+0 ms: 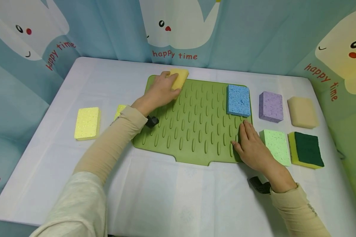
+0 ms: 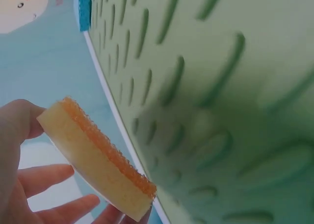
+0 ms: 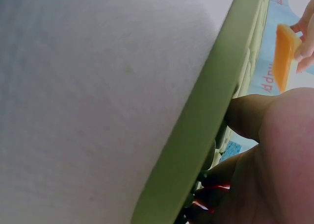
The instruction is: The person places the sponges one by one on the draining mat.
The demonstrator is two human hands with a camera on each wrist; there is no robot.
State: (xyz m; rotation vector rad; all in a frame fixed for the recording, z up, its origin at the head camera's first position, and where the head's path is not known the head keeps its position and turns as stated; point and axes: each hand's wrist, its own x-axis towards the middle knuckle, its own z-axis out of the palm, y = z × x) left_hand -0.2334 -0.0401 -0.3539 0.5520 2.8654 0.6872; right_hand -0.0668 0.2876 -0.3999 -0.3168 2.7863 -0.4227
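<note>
My left hand [image 1: 161, 89] grips a yellow sponge [image 1: 180, 78] over the far left part of a green ridged mat [image 1: 195, 125]. Seen in the left wrist view, that sponge [image 2: 93, 160] has a pale yellow layer and a rough orange layer, and it is held off the mat with the orange side facing it. My right hand [image 1: 252, 148] rests on the mat's near right part, its fingers extended. A blue sponge [image 1: 238, 100] lies on the far right corner of the mat, just beyond the right fingertips.
Right of the mat are a purple sponge [image 1: 271, 106], a beige sponge [image 1: 303, 112], a light green sponge [image 1: 276, 146] and a yellow sponge with a dark green pad [image 1: 308, 149]. At left lies a yellow sponge [image 1: 87, 123]; another yellow piece [image 1: 119, 110] is partly behind the left forearm.
</note>
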